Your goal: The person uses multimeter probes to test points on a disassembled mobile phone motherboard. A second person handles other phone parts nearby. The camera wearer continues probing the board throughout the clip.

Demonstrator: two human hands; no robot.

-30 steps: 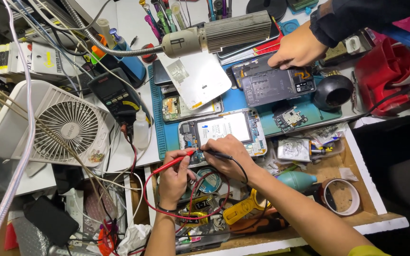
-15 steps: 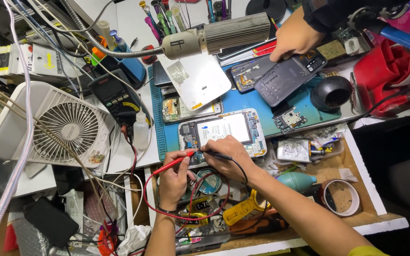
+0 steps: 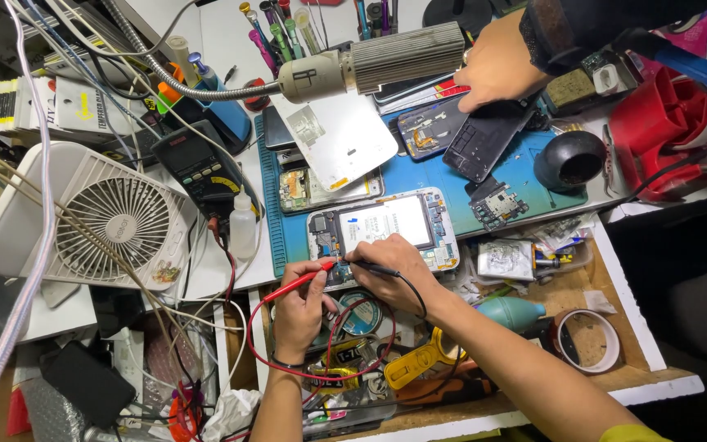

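Fingers of the left hand (image 3: 298, 304) are pinched around a red probe (image 3: 296, 284), its tip aimed toward 2 o'clock at the lower left corner of the opened phone (image 3: 380, 227). Those of the right hand (image 3: 390, 266) grip a black probe (image 3: 372, 267), whose tip touches the phone's bottom edge just beside the red one. That phone lies back-up on the blue work mat (image 3: 419, 176), at the mat's 6 o'clock edge, with a pale rectangular battery label filling its middle.

At 12 o'clock from the phone sits a white back cover (image 3: 337, 147) bearing a small grey square sticker, tilted over another stripped phone frame. At 10 o'clock a dark multimeter (image 3: 202, 168) with a yellow dial mark rests beside a small translucent squeeze bottle (image 3: 242, 232); what fills it cannot be told. At 9 o'clock stands a white desk fan (image 3: 96, 221). Far out at 10 o'clock, flat white boxes (image 3: 51, 106) with yellow and black edge stripes are stacked.

At 3 o'clock, a silvery foil packet (image 3: 504, 259) lies in the wooden drawer (image 3: 607, 327), with a teal rubber blower (image 3: 507, 313) and a tape roll (image 3: 587, 340) below it. At 1 o'clock another person's hand (image 3: 497, 65) presses on a dark phone panel (image 3: 484, 139), near an open-mouthed black cup (image 3: 569, 160) and a red container (image 3: 668, 135).
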